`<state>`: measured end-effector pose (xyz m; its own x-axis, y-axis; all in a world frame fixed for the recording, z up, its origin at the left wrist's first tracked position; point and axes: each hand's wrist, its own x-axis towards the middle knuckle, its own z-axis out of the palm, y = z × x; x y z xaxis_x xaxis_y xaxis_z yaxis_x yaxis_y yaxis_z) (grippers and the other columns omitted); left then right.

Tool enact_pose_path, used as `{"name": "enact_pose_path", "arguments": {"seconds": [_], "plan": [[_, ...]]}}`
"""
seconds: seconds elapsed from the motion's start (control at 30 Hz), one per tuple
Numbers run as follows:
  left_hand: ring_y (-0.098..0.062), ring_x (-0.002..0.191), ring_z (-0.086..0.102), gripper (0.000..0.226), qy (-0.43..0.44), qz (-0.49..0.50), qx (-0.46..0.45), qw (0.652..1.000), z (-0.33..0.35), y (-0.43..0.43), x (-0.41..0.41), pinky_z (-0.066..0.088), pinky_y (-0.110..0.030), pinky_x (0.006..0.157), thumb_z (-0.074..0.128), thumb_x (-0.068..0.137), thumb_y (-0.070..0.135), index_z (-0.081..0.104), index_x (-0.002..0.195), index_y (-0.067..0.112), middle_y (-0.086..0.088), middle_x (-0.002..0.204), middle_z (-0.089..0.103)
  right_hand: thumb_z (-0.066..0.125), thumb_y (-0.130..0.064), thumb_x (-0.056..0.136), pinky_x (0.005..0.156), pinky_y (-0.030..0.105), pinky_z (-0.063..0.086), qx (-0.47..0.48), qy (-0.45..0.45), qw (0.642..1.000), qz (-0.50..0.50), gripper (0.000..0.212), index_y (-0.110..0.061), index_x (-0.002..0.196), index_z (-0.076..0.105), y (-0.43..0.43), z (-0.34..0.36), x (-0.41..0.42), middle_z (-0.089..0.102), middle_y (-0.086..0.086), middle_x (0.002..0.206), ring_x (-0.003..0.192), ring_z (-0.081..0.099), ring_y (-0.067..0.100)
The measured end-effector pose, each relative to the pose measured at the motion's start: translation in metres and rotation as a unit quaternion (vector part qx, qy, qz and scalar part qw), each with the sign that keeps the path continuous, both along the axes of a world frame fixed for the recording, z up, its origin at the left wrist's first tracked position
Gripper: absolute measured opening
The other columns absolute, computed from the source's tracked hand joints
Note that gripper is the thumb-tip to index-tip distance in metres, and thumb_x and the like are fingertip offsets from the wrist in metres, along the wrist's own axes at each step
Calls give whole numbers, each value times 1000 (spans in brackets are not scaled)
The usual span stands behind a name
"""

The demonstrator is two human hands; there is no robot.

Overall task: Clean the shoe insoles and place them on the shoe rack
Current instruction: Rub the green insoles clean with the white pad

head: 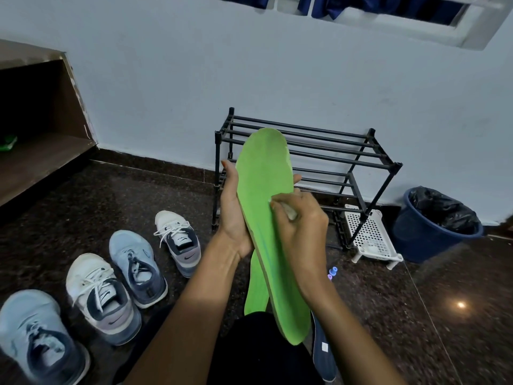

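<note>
one head-worn wide-angle view, looking forward and down

the camera sits close above the left hand [232, 218] and right hand [302, 222] on a green insole [263, 173], faces the black shoe rack [319, 162] standing near against the pale wall [166, 93], and takes in the dark floor [388, 315] with sneakers [102, 295] towards its left edge.

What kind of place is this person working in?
Probably a home entryway or shoe corner: a black metal-tube shoe rack stands by the pale wall, four lace-up sneakers sit on the dark speckled stone floor, and a blue bin lined with a black bag stands nearby.
</note>
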<state>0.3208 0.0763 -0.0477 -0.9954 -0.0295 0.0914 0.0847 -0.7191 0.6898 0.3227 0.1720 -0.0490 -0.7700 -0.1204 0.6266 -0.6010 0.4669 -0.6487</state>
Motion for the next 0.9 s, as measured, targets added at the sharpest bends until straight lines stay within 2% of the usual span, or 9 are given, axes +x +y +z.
{"name": "enact_pose_path", "arguments": {"seconds": [0.17,0.33,0.5,0.57,0.7,0.83,0.9], "plan": [[-34,100,63,92,-3,12,-5,1000,-2,-4,-3,51,-42,88,13,83,76,64,115,7,-27,121,61,65,-3,80,72,8,41,-15,-14,996,81,10,-7,88,71,-4,-7,20,61,2,83,78,55,6],[-35,105,63,91,-1,13,-12,1000,0,-1,-1,52,-43,90,12,85,74,67,113,8,-28,121,61,63,1,82,68,12,37,20,7,1000,13,11,-3,89,70,2,1,-2,55,3,81,78,54,16],[-32,105,64,92,-11,10,-34,999,0,1,0,55,-41,87,10,85,74,60,122,5,-26,120,62,61,0,84,71,16,37,12,-1,999,-35,12,-2,93,68,4,2,-17,51,0,84,82,53,19],[-34,107,63,93,-11,15,-33,999,-1,-1,0,53,-43,90,11,84,74,58,124,6,-26,121,61,62,0,83,69,15,38,9,2,1000,-29,12,-2,93,69,1,-2,-11,53,2,83,80,53,18],[-38,112,57,91,-15,31,-14,999,-2,-4,-1,51,-44,92,11,85,75,60,121,8,-28,122,61,65,1,81,72,3,36,2,-1,999,35,11,-3,89,70,-1,-9,8,59,5,84,79,55,12],[-37,110,58,91,-20,28,-23,999,0,-2,0,53,-42,89,11,84,75,64,115,7,-28,121,61,64,1,81,70,11,39,20,13,999,22,10,-3,89,70,3,-6,1,58,5,83,79,55,16],[-33,102,65,92,-26,27,-36,999,0,-1,1,55,-40,85,10,85,74,66,113,7,-24,115,65,62,1,83,72,14,40,24,16,1000,-9,11,-2,91,69,5,1,-9,54,2,84,82,54,17]]}}
